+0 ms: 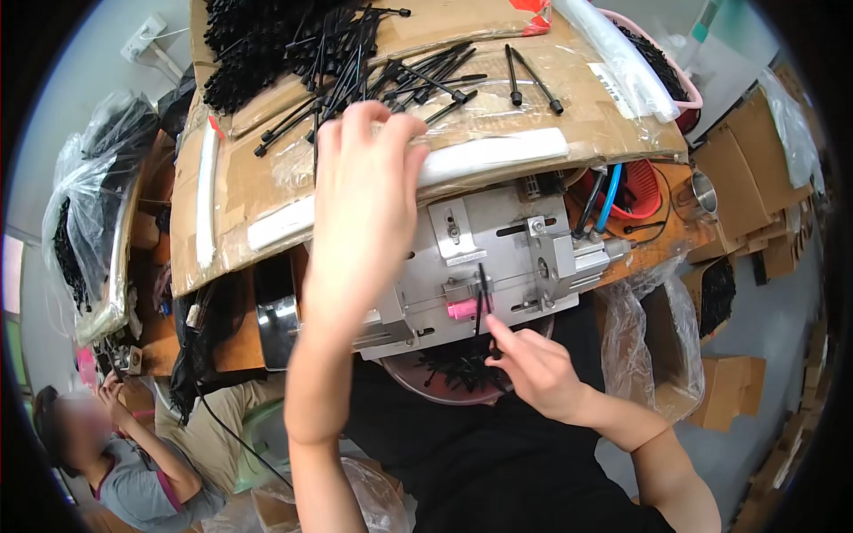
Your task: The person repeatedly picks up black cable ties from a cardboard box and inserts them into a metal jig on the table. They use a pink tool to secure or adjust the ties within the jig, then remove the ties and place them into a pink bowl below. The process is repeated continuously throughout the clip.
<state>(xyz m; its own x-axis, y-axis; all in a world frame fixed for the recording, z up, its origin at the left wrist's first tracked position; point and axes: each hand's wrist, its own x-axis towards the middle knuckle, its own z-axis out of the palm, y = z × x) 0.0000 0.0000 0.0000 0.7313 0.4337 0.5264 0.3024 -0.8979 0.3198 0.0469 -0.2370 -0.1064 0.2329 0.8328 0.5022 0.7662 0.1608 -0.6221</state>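
My left hand [369, 178] reaches over a pile of thin black rods with knobbed ends [426, 75] on a cardboard sheet [498, 98]. Its fingers bend down among the rods, somewhat apart; their tips are partly hidden. Lower and to the right, my right hand [538, 369] pinches a black rod [481, 306] between thumb and forefinger. That rod stands over the middle of a metal fixture [426, 306], beside a small pink piece [462, 308]. Whether there are one or two rods here I cannot tell.
Under the fixture sits a bowl [404, 377] of black parts. A red basket [644, 191] and a metal cup [697, 195] stand at the right. White padded strips [498, 155] edge the cardboard. Another person [133, 462] sits at the lower left; cartons [729, 391] stand right.
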